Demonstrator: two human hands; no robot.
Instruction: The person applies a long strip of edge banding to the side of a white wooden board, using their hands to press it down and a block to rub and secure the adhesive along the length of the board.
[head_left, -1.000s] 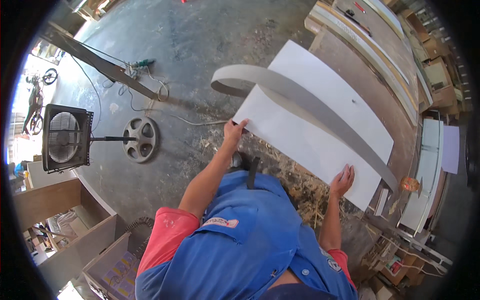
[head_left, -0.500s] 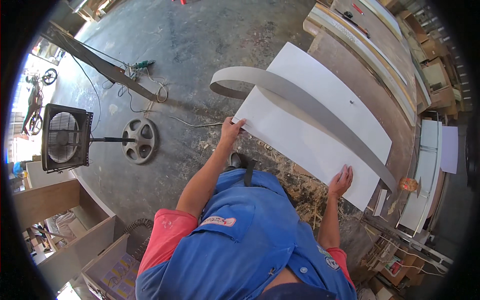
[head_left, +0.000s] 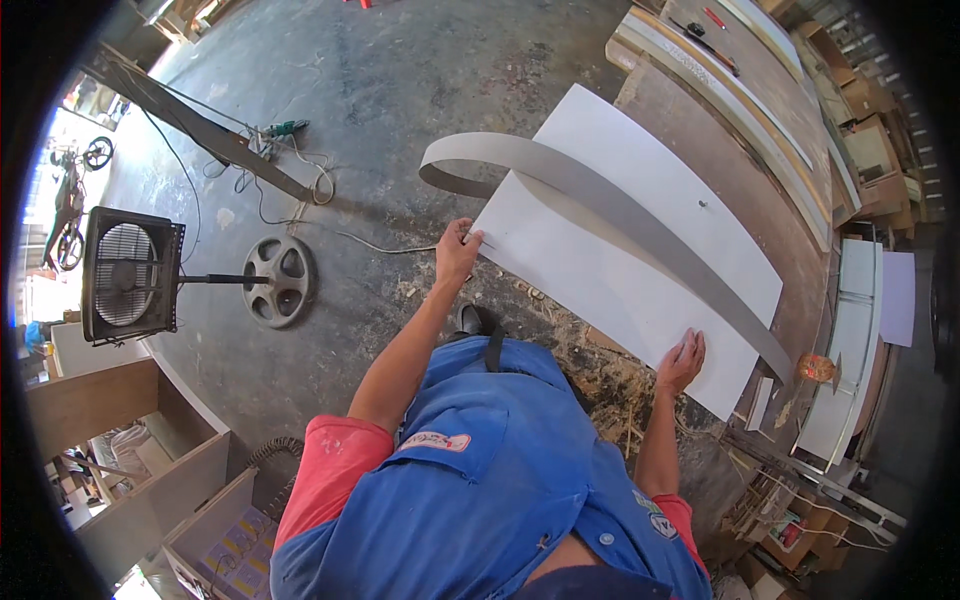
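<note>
A flat white board (head_left: 590, 262) lies slantwise on a brown workbench, its left end jutting out over the floor. At its left near corner, my left hand (head_left: 458, 252) pinches the edge with bent fingers. My right hand (head_left: 681, 364) rests on the top face by the near edge at the right, fingers stretched out. Across the board runs a long grey strip (head_left: 640, 240), like edge banding. Its left end curls into a loop past the board; its right end reaches the bench near a roundish orange-and-red item (head_left: 817, 369). Undersides of both hands are hidden.
Farther along the workbench (head_left: 700, 125) lie long pale boards (head_left: 715, 100) and a dark tool (head_left: 708, 45). Wood shavings (head_left: 610, 390) litter the floor. A standing fan (head_left: 130, 270) with a round base is at left, near cables and a green power tool (head_left: 285, 129).
My left hand has shifted slightly up and along the board's left edge, its thumb drawn back from the top face. My right hand, the board and the strip stay nearly put.
</note>
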